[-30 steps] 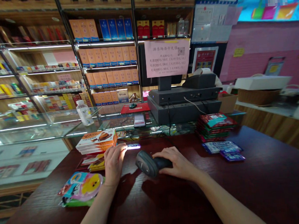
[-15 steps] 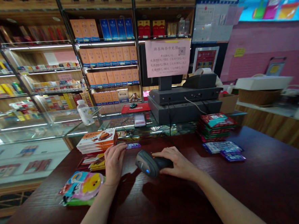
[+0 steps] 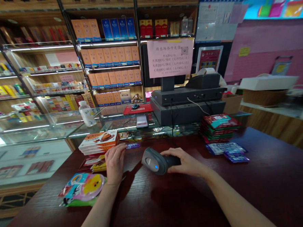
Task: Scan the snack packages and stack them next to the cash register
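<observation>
My right hand [image 3: 186,163] is wrapped round the handle of a dark grey barcode scanner [image 3: 154,160], whose head points left and shows a small blue light. My left hand [image 3: 114,161] lies on the dark wooden counter [image 3: 172,201] with its fingertips on a small purple packet [image 3: 132,146]. Just left of that hand lie flat chocolate bars [image 3: 93,162] and a stack of orange-and-white boxes [image 3: 99,142]. A colourful round duck-print pack [image 3: 81,188] rests near my left forearm.
A cash register with a pink paper sign [image 3: 170,57] stands behind the counter. A stack of red-and-teal packs [image 3: 217,127] and blue packets [image 3: 227,150] lie to the right. A water bottle [image 3: 87,114] stands on the glass case, and shelves of boxed goods fill the back.
The scanner has been lifted and shifted slightly right in my right hand. The bright scan light on the purple packet has gone out. My left hand stays on the packet.
</observation>
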### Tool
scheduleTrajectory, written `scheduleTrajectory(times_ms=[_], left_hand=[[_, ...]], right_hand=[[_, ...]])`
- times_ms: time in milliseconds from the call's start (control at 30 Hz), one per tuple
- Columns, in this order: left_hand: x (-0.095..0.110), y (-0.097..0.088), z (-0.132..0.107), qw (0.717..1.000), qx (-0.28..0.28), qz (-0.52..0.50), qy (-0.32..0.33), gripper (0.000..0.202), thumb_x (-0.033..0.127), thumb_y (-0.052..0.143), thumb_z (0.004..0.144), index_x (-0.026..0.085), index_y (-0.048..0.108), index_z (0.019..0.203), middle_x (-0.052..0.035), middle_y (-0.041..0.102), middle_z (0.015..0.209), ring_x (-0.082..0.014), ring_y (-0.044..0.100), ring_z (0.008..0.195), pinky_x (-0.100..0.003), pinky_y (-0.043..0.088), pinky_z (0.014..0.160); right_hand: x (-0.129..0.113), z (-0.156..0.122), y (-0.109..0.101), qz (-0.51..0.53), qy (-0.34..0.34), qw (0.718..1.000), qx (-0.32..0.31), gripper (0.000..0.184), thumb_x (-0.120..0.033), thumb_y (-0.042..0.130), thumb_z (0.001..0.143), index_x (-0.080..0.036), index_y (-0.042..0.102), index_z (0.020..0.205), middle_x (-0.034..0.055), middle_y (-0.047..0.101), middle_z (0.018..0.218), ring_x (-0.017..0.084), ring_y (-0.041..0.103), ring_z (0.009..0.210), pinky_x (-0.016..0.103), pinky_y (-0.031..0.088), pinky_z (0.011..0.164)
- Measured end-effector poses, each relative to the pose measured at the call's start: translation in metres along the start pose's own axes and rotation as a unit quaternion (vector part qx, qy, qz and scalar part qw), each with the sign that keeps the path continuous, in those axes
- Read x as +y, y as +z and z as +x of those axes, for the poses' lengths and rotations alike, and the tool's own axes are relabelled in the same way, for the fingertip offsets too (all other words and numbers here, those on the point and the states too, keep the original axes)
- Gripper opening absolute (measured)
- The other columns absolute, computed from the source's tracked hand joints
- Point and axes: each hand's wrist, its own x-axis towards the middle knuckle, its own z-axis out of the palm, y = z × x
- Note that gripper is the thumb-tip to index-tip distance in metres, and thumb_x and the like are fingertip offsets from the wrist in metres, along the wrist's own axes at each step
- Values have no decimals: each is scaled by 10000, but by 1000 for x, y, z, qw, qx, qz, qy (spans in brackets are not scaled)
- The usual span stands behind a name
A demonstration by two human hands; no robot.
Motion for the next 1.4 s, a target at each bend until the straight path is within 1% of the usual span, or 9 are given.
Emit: scheduleTrajectory(times_ms=[367,600,800,967,1067,1133,1200,1300,1400], left_hand=[[-1,0,0,1000,-2,-11,-9,171,290,528,976,247,678,1045,-52,753,1047,-201,681,989,-370,424,925],[3,-2,1,1000,-9,-22,-19,170,289,531,974,245,669,1065,-45,747,1021,-201,677,964,-366,422,916],[11,-3,2,999,-15,-28,-39,162,320,543,966,248,661,1051,-35,745,975,-201,672,932,-370,421,923],[16,-3,3,997,-7,-48,-59,166,347,559,952,251,672,1028,-26,748,939,-202,673,903,-380,438,927],[19,-2,4,994,-5,-65,-89,184,381,575,936,254,685,1011,-29,751,943,-213,675,917,-386,461,928],[21,-1,5,989,-11,-81,-121,199,403,593,916,253,697,996,-31,755,942,-218,679,922,-386,482,919],[23,-2,7,982,-26,-105,-156,213,418,611,891,251,708,981,-28,761,937,-218,688,908,-380,505,896],[27,-2,10,963,-62,-158,-211,234,435,634,856,246,714,968,-18,768,911,-206,705,852,-354,535,844],[31,-2,13,935,-87,-217,-265,258,444,650,828,237,711,967,-12,771,884,-195,716,819,-331,550,808]], right_hand=[[1,0,2,-1,-10,1000,-10,554,-504,772,797,-332,627,1303,36,656,1239,283,547,1174,423,385,1021],[-4,7,26,-63,-36,997,-32,635,-443,829,755,-345,597,1338,28,688,1209,267,579,1142,412,351,1006],[1,14,49,-86,-81,992,-34,604,-434,834,756,-329,611,1308,16,701,1156,237,598,1118,396,331,1012],[0,15,52,-98,-79,991,-36,574,-466,819,768,-327,621,1288,13,698,1143,228,598,1111,390,336,1012],[-1,14,49,-101,-85,991,-36,641,-530,820,744,-316,613,1311,38,692,1159,251,595,1118,410,343,1027],[-2,13,46,-95,-91,991,-24,676,-562,799,755,-308,592,1346,55,680,1201,263,583,1148,425,347,1046],[-2,13,43,-84,-92,992,12,598,-539,721,848,-305,564,1376,65,662,1260,259,565,1189,431,356,1060],[-1,17,42,-70,-89,988,101,462,-415,572,980,-297,508,1421,75,625,1355,241,540,1253,436,372,1076],[0,23,44,-74,-96,980,156,492,-312,519,1003,-295,426,1486,74,574,1442,232,510,1316,444,368,1107]])
